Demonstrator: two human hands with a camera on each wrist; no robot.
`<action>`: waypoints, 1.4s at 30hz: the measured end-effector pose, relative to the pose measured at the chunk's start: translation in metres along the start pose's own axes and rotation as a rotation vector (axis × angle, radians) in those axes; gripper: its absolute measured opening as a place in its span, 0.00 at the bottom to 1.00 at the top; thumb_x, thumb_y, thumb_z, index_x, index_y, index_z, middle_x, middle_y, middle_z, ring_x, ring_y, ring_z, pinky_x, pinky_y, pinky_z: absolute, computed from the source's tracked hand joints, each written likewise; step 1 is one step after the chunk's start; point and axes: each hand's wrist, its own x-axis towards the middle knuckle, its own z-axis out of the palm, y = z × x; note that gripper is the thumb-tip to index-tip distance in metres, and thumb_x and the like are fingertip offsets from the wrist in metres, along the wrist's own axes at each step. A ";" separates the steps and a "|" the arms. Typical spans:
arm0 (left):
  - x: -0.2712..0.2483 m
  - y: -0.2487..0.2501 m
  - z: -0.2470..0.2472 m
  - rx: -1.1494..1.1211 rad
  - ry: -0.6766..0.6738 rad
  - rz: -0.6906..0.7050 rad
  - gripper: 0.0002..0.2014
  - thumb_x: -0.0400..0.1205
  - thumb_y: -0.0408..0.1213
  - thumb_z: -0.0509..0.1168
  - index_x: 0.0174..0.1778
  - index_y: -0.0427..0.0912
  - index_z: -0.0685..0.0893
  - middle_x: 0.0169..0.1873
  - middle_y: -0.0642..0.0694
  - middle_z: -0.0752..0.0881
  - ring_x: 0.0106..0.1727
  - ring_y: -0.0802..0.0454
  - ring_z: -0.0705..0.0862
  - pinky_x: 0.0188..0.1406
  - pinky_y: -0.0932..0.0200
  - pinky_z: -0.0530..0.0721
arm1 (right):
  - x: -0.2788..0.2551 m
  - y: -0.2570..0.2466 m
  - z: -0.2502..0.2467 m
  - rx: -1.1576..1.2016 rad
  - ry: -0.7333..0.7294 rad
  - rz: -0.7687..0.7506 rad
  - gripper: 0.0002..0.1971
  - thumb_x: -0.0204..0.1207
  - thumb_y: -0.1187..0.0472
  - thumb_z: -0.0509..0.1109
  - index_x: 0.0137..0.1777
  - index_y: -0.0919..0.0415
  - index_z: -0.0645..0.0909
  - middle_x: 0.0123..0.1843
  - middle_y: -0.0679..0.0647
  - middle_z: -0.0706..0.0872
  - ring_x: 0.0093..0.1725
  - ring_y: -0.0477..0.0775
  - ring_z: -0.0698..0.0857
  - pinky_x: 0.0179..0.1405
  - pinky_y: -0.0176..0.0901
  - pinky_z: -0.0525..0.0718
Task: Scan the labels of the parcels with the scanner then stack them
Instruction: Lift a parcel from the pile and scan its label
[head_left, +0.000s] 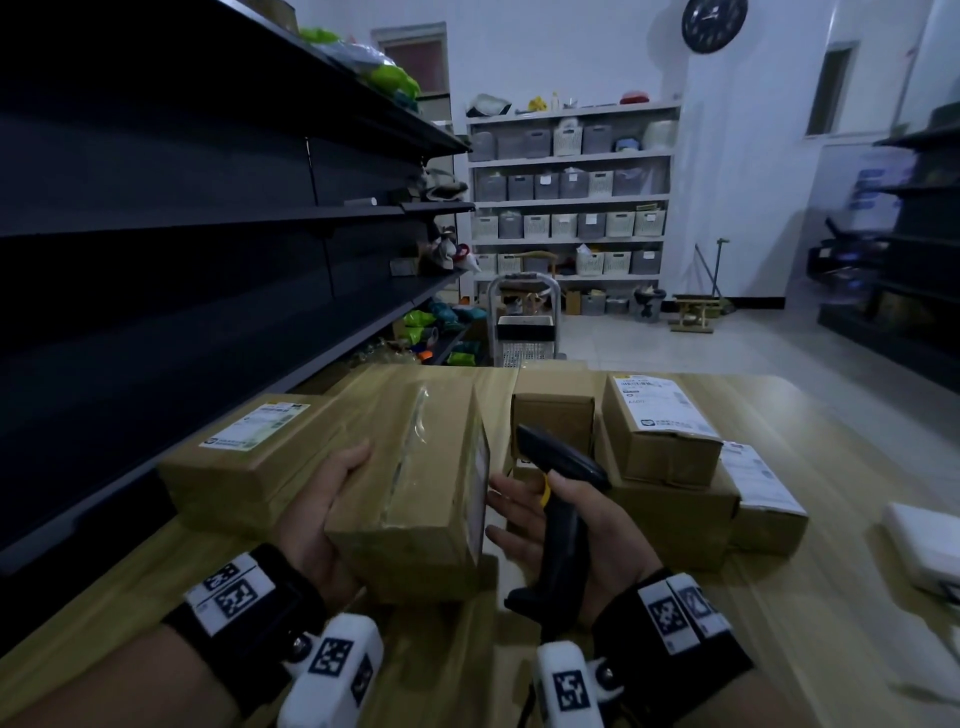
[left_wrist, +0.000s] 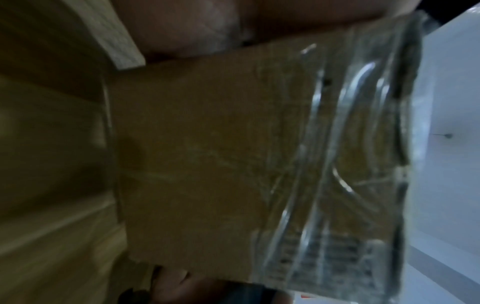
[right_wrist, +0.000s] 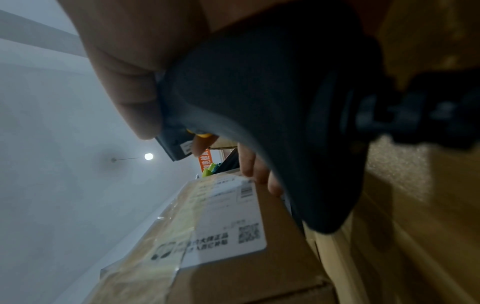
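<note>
My left hand grips a brown taped cardboard parcel from its left side, thumb on top, and holds it just above the wooden table. The parcel is tipped so its white label faces right. In the left wrist view the parcel fills the frame under my palm. My right hand holds a black scanner with a yellow trigger by the handle, head pointing up and away. Its outstretched fingers reach the parcel's label side. The right wrist view shows the scanner and the label.
More parcels lie on the table: a flat labelled one at the left, a small plain box behind the scanner, and a labelled box stacked on a bigger one. A white object sits at the right. Dark shelving runs along the left.
</note>
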 end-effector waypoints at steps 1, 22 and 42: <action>0.000 -0.001 0.001 -0.013 -0.007 0.005 0.39 0.74 0.58 0.76 0.80 0.44 0.83 0.61 0.26 0.95 0.65 0.26 0.92 0.57 0.32 0.88 | -0.001 -0.001 0.000 0.006 0.014 -0.001 0.22 0.74 0.54 0.79 0.62 0.69 0.85 0.75 0.69 0.88 0.76 0.67 0.87 0.75 0.66 0.81; 0.025 -0.011 -0.022 0.067 0.031 0.041 0.23 0.93 0.55 0.64 0.78 0.48 0.88 0.65 0.30 0.95 0.63 0.28 0.96 0.68 0.30 0.89 | -0.001 0.002 0.000 0.078 -0.050 -0.090 0.51 0.70 0.54 0.89 0.85 0.79 0.67 0.83 0.71 0.80 0.83 0.68 0.80 0.77 0.61 0.84; 0.082 -0.023 -0.023 -0.096 -0.092 0.164 0.24 0.94 0.50 0.58 0.62 0.40 0.96 0.54 0.32 0.98 0.45 0.38 0.99 0.38 0.45 0.98 | 0.026 0.011 -0.009 -0.007 0.014 -0.135 0.58 0.63 0.49 0.91 0.84 0.83 0.67 0.80 0.70 0.83 0.80 0.67 0.84 0.79 0.59 0.83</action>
